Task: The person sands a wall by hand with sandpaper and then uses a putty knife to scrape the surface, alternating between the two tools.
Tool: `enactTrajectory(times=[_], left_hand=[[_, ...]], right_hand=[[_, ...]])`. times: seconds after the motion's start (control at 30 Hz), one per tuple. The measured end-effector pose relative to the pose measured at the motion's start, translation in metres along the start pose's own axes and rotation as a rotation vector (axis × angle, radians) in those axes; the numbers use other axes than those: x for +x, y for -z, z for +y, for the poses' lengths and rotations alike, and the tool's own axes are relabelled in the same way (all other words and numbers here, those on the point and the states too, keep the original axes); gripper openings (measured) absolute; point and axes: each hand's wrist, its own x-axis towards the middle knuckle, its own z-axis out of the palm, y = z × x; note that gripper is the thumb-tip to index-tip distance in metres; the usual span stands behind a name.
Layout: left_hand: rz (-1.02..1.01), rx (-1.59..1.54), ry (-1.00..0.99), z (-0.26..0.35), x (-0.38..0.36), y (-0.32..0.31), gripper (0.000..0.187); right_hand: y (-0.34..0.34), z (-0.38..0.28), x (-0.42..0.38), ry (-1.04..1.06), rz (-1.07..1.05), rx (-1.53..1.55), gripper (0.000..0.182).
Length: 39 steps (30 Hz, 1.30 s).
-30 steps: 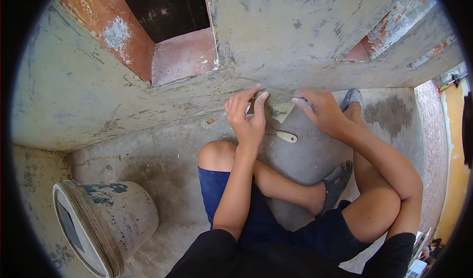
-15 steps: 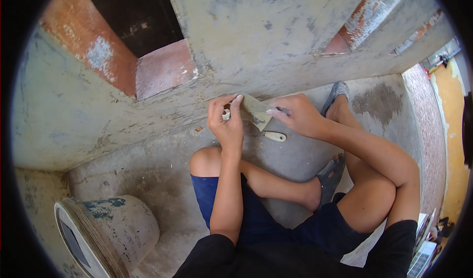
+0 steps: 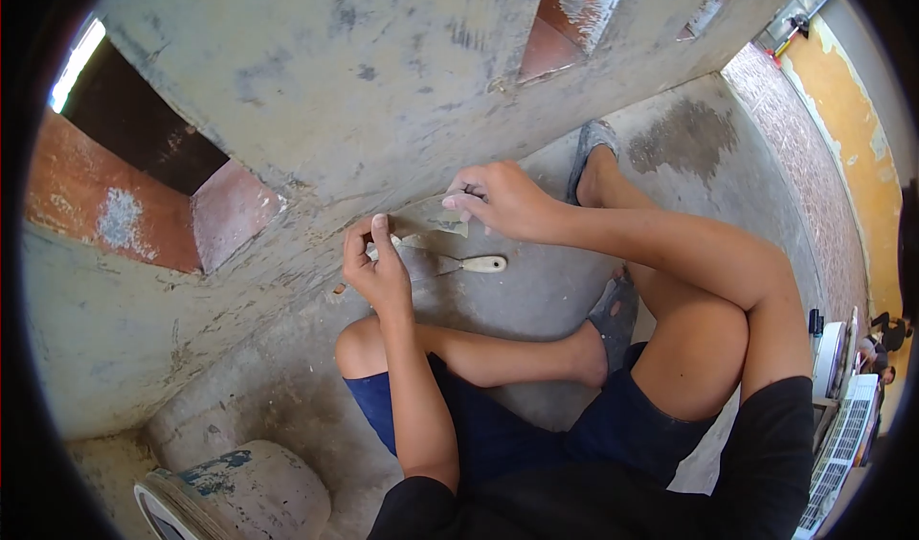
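A small greenish piece of sandpaper [image 3: 458, 227] is stretched between my two hands, tilted so that little of its face shows. My left hand [image 3: 376, 267] pinches its left end between thumb and fingers. A whitish bit shows under those fingers, too small to name. My right hand [image 3: 503, 200] grips the other end, fingers curled and thumb pressed on it. Just below on the floor lies a putty knife [image 3: 484, 264], its pale handle pointing right and its blade toward my left hand.
A scuffed plastered wall [image 3: 383, 90] with reddish openings rises in front of me. A paint-stained bucket [image 3: 258, 487] stands at lower left. My bent legs are close below my hands. Further right are a white slatted object [image 3: 842, 454] and people in the distance.
The view has turned, shifting the wall and the putty knife leftward. The sandpaper has gone from facing me to being tilted nearly edge-on. Both hands keep their hold.
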Motion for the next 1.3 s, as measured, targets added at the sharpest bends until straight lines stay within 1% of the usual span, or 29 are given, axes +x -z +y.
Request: enactTrajectory(times=[0.03,0.1,0.17,0.2,0.23,0.27,0.3,0.33,0.37,0.4,0.43,0.47,0.53,0.57,0.63,0.67,0.73,0.77,0.8,0.87,0.9,0.97,1.0,1.07,1.1,1.17,1.2,1.27,1.3], left_hand=[[-0.021,-0.018,0.011,-0.004,0.0,0.0,0.015],[-0.049,-0.039,0.022,-0.005,-0.002,0.0,0.016],[-0.118,-0.163,0.118,-0.003,-0.003,-0.001,0.019],[-0.123,-0.166,0.117,-0.001,-0.004,-0.001,0.019],[-0.165,-0.213,0.163,0.002,-0.004,-0.001,0.019],[-0.206,-0.26,0.209,0.004,-0.006,-0.002,0.018],[-0.212,-0.263,0.207,0.008,-0.007,-0.003,0.018],[-0.251,-0.276,0.251,0.013,-0.009,-0.006,0.017],[-0.289,-0.289,0.295,0.016,-0.011,-0.008,0.016],[-0.295,-0.289,0.291,0.016,-0.013,-0.009,0.016],[-0.362,-0.267,0.31,0.013,-0.015,-0.009,0.017],[-0.427,-0.245,0.328,0.011,-0.017,-0.01,0.018],[-0.443,-0.261,0.317,0.009,-0.02,-0.014,0.018],[-0.456,-0.281,0.312,0.008,-0.023,-0.017,0.017],[-0.444,-0.276,0.317,0.003,-0.025,-0.018,0.017],[-0.426,-0.272,0.327,0.001,-0.026,-0.018,0.017],[-0.437,-0.292,0.331,0.011,-0.026,-0.021,0.016],[-0.442,-0.311,0.34,0.016,-0.026,-0.022,0.015],[-0.447,-0.312,0.332,0.02,-0.027,-0.024,0.015],[-0.452,-0.337,0.331,0.027,-0.029,-0.025,0.014],[-0.456,-0.339,0.324,0.03,-0.03,-0.026,0.014],[-0.475,-0.338,0.33,0.036,-0.033,-0.03,0.014],[-0.478,-0.343,0.323,0.038,-0.035,-0.031,0.014],[-0.489,-0.374,0.333,0.042,-0.038,-0.035,0.011],[-0.49,-0.38,0.329,0.044,-0.04,-0.036,0.011],[-0.482,-0.397,0.357,0.045,-0.044,-0.039,0.008],[-0.48,-0.401,0.357,0.045,-0.044,-0.039,0.008],[-0.502,-0.415,0.35,0.044,-0.044,-0.039,0.006],[-0.496,-0.417,0.352,0.044,-0.044,-0.039,0.006]], right_hand=[[0.001,0.003,0.0,-0.058,-0.009,0.081,0.023],[0.001,0.009,0.001,-0.067,0.031,0.138,0.023],[0.002,0.014,0.0,-0.072,0.068,0.194,0.024],[0.003,0.016,0.0,-0.071,0.129,0.206,0.026],[0.004,0.018,0.0,-0.07,0.191,0.218,0.028],[0.005,0.019,0.0,-0.071,0.197,0.218,0.028],[0.005,0.022,0.0,-0.045,0.276,0.141,0.031],[0.006,0.025,0.0,-0.019,0.354,0.065,0.034],[0.008,0.028,0.0,-0.019,0.361,0.065,0.034],[0.01,0.028,-0.001,0.014,0.389,0.009,0.036],[0.012,0.028,-0.002,0.047,0.417,-0.045,0.038],[0.015,0.029,-0.003,0.049,0.423,-0.042,0.038],[0.023,0.019,-0.01,-0.001,0.286,-0.039,0.049],[0.021,0.02,-0.012,0.0,0.291,-0.036,0.049],[0.014,0.023,-0.016,0.242,0.357,-0.225,0.074],[0.013,0.025,-0.02,0.242,0.365,-0.225,0.074],[0.014,0.021,-0.027,0.29,0.215,-0.291,0.099],[0.014,0.02,-0.028,0.305,0.207,-0.346,0.115],[0.013,0.017,-0.032,0.308,0.215,-0.347,0.115],[0.012,0.011,-0.04,0.235,0.188,-0.478,0.114],[0.011,0.011,-0.041,0.237,0.196,-0.48,0.114],[0.01,0.01,-0.04,0.183,0.161,-0.43,0.101],[0.008,0.011,-0.04,0.185,0.167,-0.436,0.101],[0.006,0.014,-0.04,0.218,0.234,-0.46,0.086],[0.007,0.015,-0.039,0.22,0.237,-0.466,0.086],[0.008,0.017,-0.037,0.173,0.139,-0.341,0.083],[0.008,0.018,-0.037,0.173,0.137,-0.346,0.083],[0.006,0.021,-0.036,0.118,0.078,-0.297,0.074],[0.005,0.022,-0.036,0.118,0.072,-0.3,0.074]])
